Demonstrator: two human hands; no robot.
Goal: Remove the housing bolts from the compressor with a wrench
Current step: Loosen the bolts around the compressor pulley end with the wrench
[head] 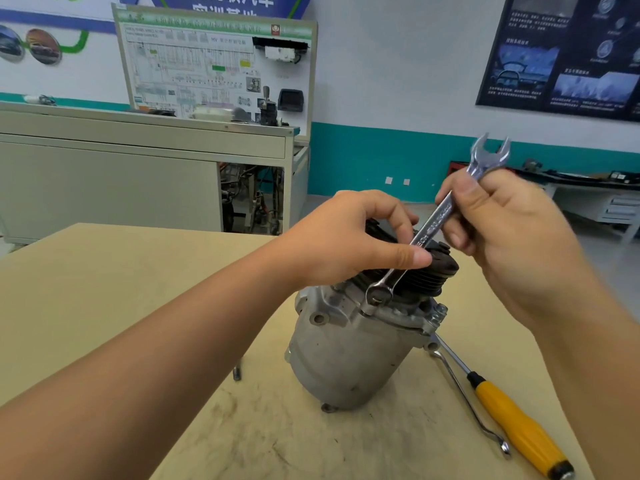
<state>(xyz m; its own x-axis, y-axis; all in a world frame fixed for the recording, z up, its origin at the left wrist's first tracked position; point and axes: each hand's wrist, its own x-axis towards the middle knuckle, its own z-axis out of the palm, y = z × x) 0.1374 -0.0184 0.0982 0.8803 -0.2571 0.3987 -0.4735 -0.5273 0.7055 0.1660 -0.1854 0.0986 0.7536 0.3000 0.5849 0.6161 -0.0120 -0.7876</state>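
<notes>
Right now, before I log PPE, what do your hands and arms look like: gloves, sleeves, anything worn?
No gloves: the left hand and right hand are bare. The left forearm and right forearm are uncovered to the frame's edge: no sleeves, watch or bands. No rings visible; nails trimmed short.

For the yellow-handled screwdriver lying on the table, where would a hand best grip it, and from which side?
Probably the screwdriver's yellow handle, mid-length, from above and the right. It lies flat on the table, thick and fully exposed. The thin shaft points at the compressor, and a slim wrench lies close along its left.
</notes>
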